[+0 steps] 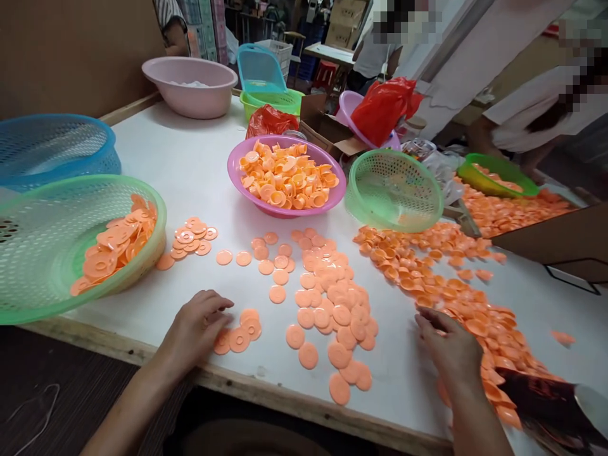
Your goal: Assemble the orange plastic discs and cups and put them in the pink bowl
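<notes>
Orange discs [239, 340] lie flat just right of your left hand [197, 326]'s fingers, nearer that hand; round, so no long axis. Left fingers loosely curled, apart, nothing visibly held. Right hand [451, 351]: at the cups [494, 323], grip can't be told.

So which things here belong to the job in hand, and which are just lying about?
Likely the job:
orange discs by the left hand
orange curved pieces by the right hand
green basket holding discs

Seemingly just lying about:
red bags
cardboard box
pale pink tub
</notes>
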Demonstrator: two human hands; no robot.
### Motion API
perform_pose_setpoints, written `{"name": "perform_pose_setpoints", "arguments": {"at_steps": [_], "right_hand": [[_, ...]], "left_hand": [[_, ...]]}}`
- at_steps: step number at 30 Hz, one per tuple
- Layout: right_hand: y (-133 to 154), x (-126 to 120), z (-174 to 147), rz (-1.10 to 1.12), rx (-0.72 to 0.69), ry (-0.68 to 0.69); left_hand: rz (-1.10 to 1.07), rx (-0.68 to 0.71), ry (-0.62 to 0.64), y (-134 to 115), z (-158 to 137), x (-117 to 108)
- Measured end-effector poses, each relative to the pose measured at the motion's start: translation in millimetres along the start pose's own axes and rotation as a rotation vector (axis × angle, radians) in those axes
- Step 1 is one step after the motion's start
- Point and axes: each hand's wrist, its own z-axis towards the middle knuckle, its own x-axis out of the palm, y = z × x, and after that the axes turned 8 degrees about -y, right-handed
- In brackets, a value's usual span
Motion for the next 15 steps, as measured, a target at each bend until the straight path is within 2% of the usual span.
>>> {"name": "perform_pose_setpoints", "arguments": {"at_steps": [3, 5, 7, 9, 12, 15], "right_hand": [[0.1, 9.8, 0.1, -0.080, -0.061, 0.048], [8.8, 16.8, -2.9, -0.050, -0.132, 0.113], [16.1, 20.2, -7.1, 0.009, -0.142, 0.142], [18.4, 19.6, -10.7, 0.050, -0.087, 0.117], [13.6, 15.8, -13.2, 0.065, -0.007, 0.050], [7.4, 14.5, -13.4, 0.099, 0.031, 0.030]], "left_hand": [[0.029, 0.183, 0.068, -13.2, -8.0, 9.3], [0.013, 0.237, 0.097, -19.0, -13.8, 17.5], [-0.013, 0.186, 0.069, -18.4, -19.1, 19.5], [-0.005, 0.070, 0.044, -12.9, -23.2, 13.4], [0.070, -0.079, 0.129, -4.3, -26.0, -1.6], [0.110, -0.061, 0.143, -3.2, -24.0, -6.6]]}}
